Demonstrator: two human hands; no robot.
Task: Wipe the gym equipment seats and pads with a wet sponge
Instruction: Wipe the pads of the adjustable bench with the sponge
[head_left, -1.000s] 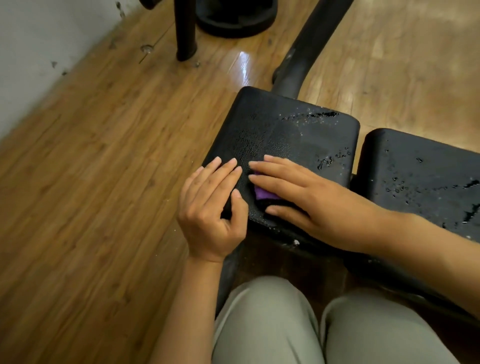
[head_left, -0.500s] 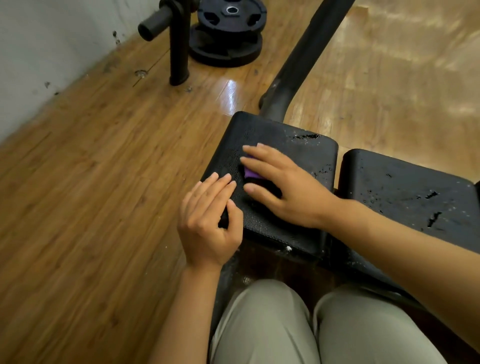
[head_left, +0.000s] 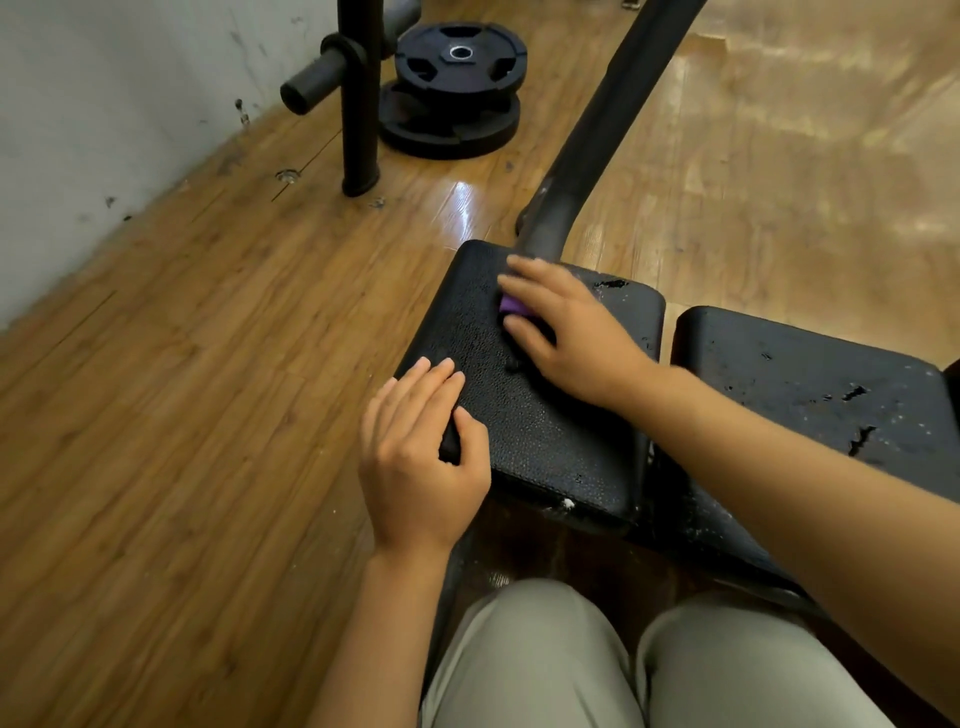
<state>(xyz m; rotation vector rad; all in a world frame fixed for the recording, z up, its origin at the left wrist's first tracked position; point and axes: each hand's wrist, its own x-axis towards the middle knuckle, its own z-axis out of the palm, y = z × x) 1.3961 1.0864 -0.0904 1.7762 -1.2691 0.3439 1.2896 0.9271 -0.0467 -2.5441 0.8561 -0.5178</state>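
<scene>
Head view. A black, pebble-grained rectangular seat pad (head_left: 524, 410) with rounded corners sits at centre. The right hand (head_left: 566, 332) lies flat on its far part, toward 12 o'clock, fingers (head_left: 524, 270) extended and spread, pressing a purple sponge (head_left: 511, 305) onto the pad; only a small patch of the sponge shows between the fingers. The left hand (head_left: 415, 462) grips the pad's 9 o'clock edge, fingers on top, thumb curled onto the surface. At 3 o'clock, apart by a narrow gap, lies a second black pad (head_left: 810, 384), speckled with droplets. A dark tubular frame bar (head_left: 597, 140) rises toward 12 o'clock. At 11 o'clock, round black weight plates (head_left: 457, 78) are stacked on the glossy wood-plank floor (head_left: 182, 389).
</scene>
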